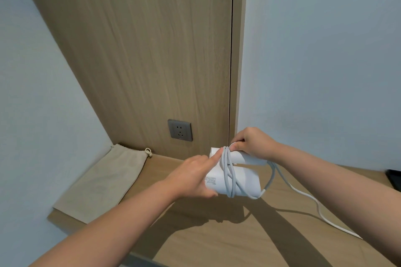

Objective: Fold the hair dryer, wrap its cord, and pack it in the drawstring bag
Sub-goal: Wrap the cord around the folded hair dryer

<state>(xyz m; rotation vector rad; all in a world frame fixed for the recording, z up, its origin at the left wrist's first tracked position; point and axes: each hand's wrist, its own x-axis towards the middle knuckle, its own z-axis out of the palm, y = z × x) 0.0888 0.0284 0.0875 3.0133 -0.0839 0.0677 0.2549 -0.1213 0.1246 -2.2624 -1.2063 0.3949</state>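
A white folded hair dryer [247, 182] is held above the wooden tabletop [217, 245]. My left hand [191, 178] grips its left end, the index finger stretched onto the upper barrel. A grey-white cord [230, 178] is looped a few times around the folded body. My right hand [252, 143] pinches the cord at the top of the loops. The cord's loose tail trails right across the table [321, 210] and off toward the lower right. A beige drawstring bag [104, 182] lies flat at the table's left, against the wall.
A grey wall socket [180, 130] sits on the wooden panel behind the dryer. A dark object [393, 179] shows at the table's right edge. Pale walls close in on the left and right.
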